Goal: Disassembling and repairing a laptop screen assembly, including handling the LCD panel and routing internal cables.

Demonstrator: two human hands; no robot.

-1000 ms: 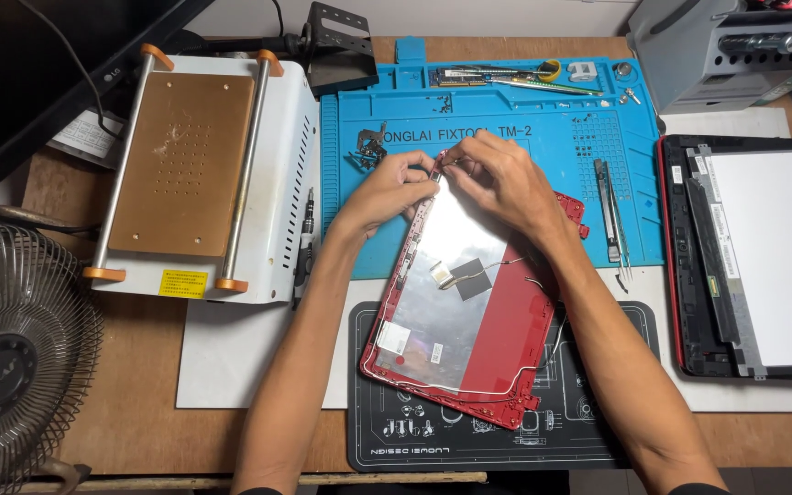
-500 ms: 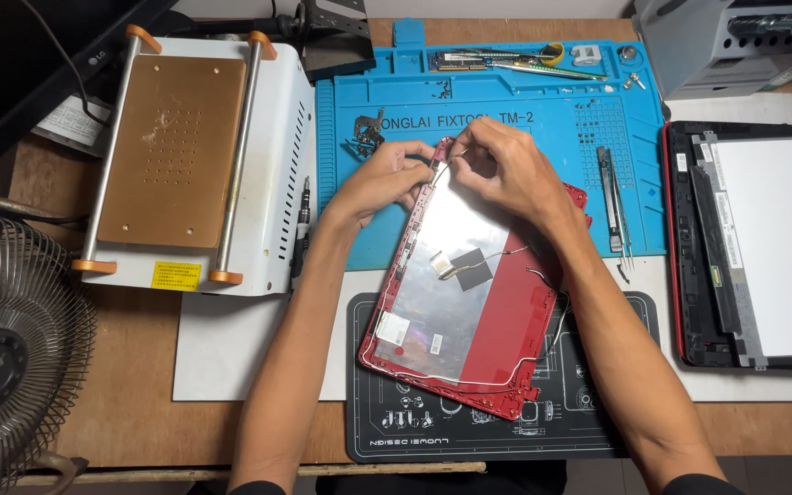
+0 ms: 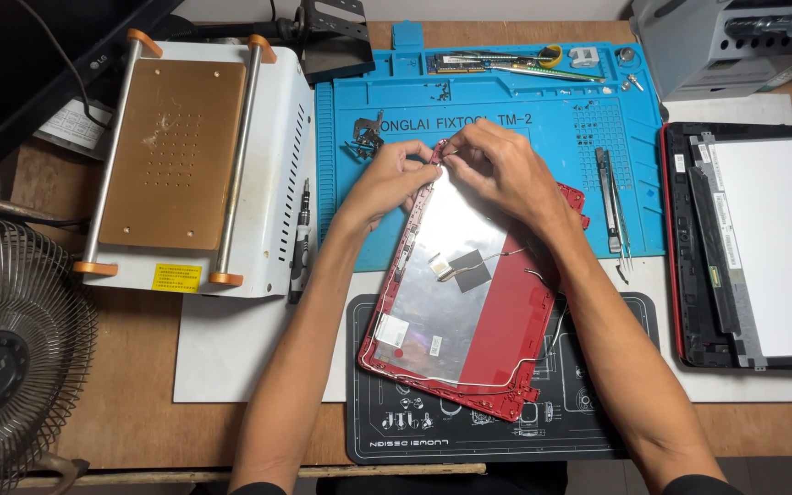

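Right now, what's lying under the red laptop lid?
The red laptop lid lies across a blue mat at its far end and a black mat at its near end. Anything directly beneath is hidden.

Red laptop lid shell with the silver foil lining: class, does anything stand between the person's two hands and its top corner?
Nothing visible does. The left hand and right hand are both already on the top corner of the red laptop lid shell, fingertips pinching there over the blue silicone mat.

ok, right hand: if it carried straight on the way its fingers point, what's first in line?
Likely the left hand: the right hand points leftward along the top edge of the red plastic laptop lid, fingertips nearly meeting. Depth unclear.
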